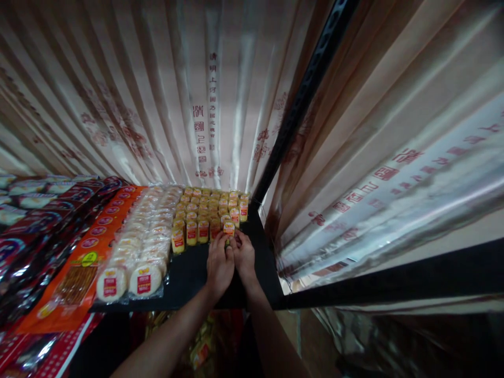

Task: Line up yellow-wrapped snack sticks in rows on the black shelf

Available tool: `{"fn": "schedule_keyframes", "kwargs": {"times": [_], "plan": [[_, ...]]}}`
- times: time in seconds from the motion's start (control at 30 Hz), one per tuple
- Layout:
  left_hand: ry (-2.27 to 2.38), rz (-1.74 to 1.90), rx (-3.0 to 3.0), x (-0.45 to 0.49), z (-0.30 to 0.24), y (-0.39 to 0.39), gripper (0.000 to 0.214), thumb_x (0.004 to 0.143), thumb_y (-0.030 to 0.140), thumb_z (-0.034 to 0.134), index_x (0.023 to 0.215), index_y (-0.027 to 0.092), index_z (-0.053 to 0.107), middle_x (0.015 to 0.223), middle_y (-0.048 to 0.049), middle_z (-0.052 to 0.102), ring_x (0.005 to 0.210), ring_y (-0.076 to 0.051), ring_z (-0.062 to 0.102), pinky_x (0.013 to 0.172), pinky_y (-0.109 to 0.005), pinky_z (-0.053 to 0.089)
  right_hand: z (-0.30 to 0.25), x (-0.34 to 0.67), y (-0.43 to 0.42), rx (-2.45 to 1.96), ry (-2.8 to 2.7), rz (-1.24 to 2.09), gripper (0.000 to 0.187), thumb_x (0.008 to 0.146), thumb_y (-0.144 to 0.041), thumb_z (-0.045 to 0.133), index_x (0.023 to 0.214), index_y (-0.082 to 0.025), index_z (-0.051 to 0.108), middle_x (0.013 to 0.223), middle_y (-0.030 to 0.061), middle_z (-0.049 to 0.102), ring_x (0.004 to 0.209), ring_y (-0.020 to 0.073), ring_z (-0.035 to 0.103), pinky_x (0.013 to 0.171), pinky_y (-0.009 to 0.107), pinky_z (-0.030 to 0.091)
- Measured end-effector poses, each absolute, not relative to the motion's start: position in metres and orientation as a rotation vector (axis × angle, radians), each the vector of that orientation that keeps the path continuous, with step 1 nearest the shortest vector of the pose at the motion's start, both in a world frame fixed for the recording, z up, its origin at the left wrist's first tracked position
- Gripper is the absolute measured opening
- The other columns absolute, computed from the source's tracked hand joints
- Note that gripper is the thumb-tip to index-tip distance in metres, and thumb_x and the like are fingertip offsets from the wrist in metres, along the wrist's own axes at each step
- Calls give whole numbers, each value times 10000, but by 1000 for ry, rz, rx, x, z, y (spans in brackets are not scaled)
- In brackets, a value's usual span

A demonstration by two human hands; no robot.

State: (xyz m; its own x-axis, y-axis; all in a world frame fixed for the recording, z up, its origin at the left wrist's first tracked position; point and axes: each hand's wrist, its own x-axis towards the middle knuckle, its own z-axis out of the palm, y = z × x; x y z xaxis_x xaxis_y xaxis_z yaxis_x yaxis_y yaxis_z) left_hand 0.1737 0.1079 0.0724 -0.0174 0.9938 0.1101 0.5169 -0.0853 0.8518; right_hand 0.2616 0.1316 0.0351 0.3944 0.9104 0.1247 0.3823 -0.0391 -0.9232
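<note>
Small yellow packaged snacks [202, 231] with red and white labels stand upright in rows on a black shelf [185, 278]. At the front of one row, both hands close around a single yellow snack pack [229, 229]. My left hand [220, 262] grips its left side, fingers bent around it. From the right, my right hand [243, 254] presses its fingers against the same pack. The pack's top and label show above the fingertips; its lower part is mostly hidden by the hands.
Left of the yellow packs lie rows of round white wrapped cakes [145, 281], then orange bags [79, 268] of stick snacks and dark packets [43, 226]. A black metal post [289, 121] rises at the back right corner. Pleated printed curtains [157, 94] hang behind and right.
</note>
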Motion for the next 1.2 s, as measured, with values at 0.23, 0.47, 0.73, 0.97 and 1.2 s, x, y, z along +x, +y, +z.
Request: {"fn": "schedule_keyframes", "kwargs": {"times": [0.23, 0.47, 0.73, 0.97, 1.2], "plan": [[1577, 1041, 1718, 174, 68, 108, 393, 791, 149, 381, 1151, 144, 540, 1262, -96, 533, 1226, -191, 431, 1087, -388, 294, 39, 258, 130, -1760, -1193, 512, 397, 790, -356, 475, 1115, -168, 603, 971, 81, 664, 905, 207, 583, 848, 336, 442], [1590, 1091, 1853, 170, 51, 102, 395, 802, 131, 383, 1163, 123, 542, 1272, -122, 529, 1211, -218, 447, 1047, -422, 348, 35, 250, 123, -1695, -1194, 485, 365, 810, -365, 435, 1054, -150, 602, 989, 102, 636, 780, 174, 606, 730, 299, 483], [1513, 1122, 1928, 164, 39, 96, 385, 861, 175, 325, 1178, 99, 531, 1259, -151, 539, 1197, -225, 467, 1024, -458, 362, 33, 250, 118, -1703, -1212, 452, 391, 802, -384, 459, 1083, -146, 589, 1022, 121, 600, 858, 205, 599, 715, 326, 502], [1503, 1142, 1896, 162, 34, 93, 372, 872, 199, 318, 1157, 115, 543, 1262, -147, 536, 1196, -218, 469, 1020, -449, 372, 29, 250, 115, -1719, -1224, 488, 342, 791, -357, 473, 1046, -172, 605, 975, 97, 614, 837, 207, 601, 709, 330, 505], [1470, 1124, 1834, 174, 46, 90, 377, 878, 228, 315, 1163, 133, 545, 1265, -122, 534, 1208, -194, 455, 1054, -421, 344, 31, 257, 109, -1641, -1166, 468, 347, 796, -378, 474, 1053, -178, 594, 1014, 104, 618, 899, 211, 592, 754, 345, 506]]}}
